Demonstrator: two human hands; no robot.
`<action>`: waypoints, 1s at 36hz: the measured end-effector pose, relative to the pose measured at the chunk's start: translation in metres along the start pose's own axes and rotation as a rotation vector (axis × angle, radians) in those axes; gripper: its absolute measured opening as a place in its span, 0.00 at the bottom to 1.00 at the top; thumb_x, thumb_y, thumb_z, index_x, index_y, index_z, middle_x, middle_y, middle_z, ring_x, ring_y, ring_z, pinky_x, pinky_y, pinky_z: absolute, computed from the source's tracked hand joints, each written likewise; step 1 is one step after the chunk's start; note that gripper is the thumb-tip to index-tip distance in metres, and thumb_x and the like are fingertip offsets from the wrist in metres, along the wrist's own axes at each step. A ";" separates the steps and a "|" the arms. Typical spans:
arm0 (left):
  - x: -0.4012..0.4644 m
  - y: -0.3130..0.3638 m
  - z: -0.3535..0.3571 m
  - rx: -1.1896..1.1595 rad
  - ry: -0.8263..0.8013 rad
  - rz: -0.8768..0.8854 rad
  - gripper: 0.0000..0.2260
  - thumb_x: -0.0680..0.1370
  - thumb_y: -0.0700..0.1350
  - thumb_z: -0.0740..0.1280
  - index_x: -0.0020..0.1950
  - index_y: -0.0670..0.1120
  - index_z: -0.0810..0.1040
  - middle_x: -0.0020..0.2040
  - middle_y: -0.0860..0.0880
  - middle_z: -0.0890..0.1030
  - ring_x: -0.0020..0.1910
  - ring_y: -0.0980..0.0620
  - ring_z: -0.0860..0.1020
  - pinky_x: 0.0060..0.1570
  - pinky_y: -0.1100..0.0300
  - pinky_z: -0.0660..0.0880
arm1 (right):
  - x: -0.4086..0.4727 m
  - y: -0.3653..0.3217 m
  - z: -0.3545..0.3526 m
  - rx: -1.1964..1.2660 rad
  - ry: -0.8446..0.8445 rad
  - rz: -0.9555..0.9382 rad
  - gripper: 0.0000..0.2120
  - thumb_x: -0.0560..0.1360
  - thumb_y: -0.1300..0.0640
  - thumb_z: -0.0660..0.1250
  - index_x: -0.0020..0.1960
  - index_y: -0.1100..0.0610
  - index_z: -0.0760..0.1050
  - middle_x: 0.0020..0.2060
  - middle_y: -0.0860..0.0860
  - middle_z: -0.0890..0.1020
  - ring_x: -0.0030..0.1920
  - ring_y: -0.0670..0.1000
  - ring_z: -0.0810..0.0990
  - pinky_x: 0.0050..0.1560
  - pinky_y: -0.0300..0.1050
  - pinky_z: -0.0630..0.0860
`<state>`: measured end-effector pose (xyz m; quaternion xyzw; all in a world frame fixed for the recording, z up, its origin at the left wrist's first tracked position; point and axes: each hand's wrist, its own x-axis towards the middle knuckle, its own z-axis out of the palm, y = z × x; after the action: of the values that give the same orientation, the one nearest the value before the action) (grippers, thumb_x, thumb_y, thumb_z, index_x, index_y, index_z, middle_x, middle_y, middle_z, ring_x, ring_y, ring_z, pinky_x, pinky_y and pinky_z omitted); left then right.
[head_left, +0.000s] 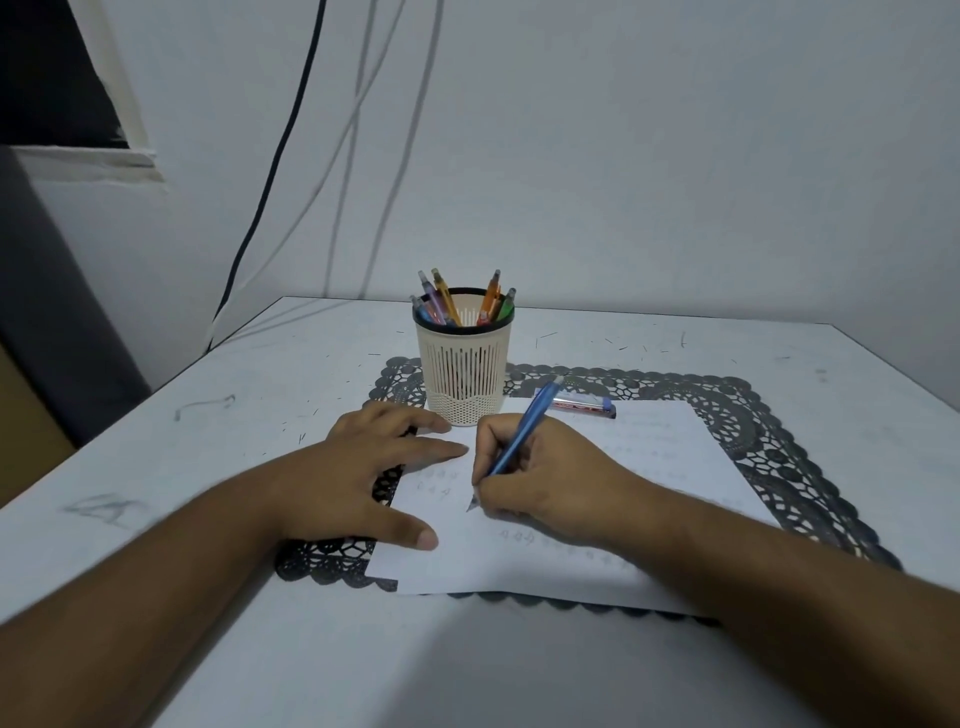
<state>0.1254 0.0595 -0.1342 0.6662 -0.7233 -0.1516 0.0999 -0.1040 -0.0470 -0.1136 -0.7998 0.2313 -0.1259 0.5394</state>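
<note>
A white sheet of paper (649, 467) lies on a black lace placemat (769, 441) on the table. My right hand (540, 473) grips a blue mechanical pencil (524, 426), its tip down on the paper near faint pencilled marks. Fingers straight, my left hand (358, 473) presses flat on the sheet's left edge, with the thumb resting on the paper.
A cream slotted pencil cup (464, 364) with several coloured pens stands on the mat just beyond my hands. A small eraser or lead case (584, 402) lies behind the paper. The white table (156, 441) meets the wall at the back; cables hang down at the left.
</note>
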 end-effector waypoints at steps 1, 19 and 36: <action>0.000 0.000 0.000 -0.002 -0.002 -0.001 0.39 0.67 0.77 0.68 0.76 0.74 0.59 0.77 0.70 0.53 0.79 0.60 0.45 0.79 0.46 0.51 | 0.000 0.000 0.000 -0.001 0.002 -0.001 0.13 0.74 0.68 0.72 0.38 0.51 0.78 0.34 0.50 0.81 0.38 0.49 0.81 0.44 0.44 0.82; -0.001 0.001 0.000 -0.008 0.002 0.005 0.39 0.67 0.78 0.67 0.76 0.75 0.59 0.77 0.70 0.54 0.79 0.60 0.46 0.79 0.44 0.51 | 0.000 0.001 -0.002 -0.026 0.031 -0.004 0.08 0.74 0.67 0.72 0.42 0.56 0.78 0.34 0.50 0.81 0.34 0.45 0.80 0.41 0.40 0.81; -0.002 0.001 -0.001 -0.021 0.002 0.005 0.39 0.67 0.77 0.68 0.76 0.74 0.60 0.77 0.71 0.53 0.78 0.62 0.45 0.79 0.46 0.51 | 0.000 0.002 -0.003 0.014 0.049 -0.014 0.13 0.74 0.69 0.71 0.37 0.53 0.77 0.33 0.53 0.79 0.33 0.49 0.78 0.39 0.44 0.78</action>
<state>0.1246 0.0613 -0.1325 0.6634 -0.7234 -0.1582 0.1079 -0.1056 -0.0498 -0.1145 -0.7942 0.2381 -0.1508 0.5384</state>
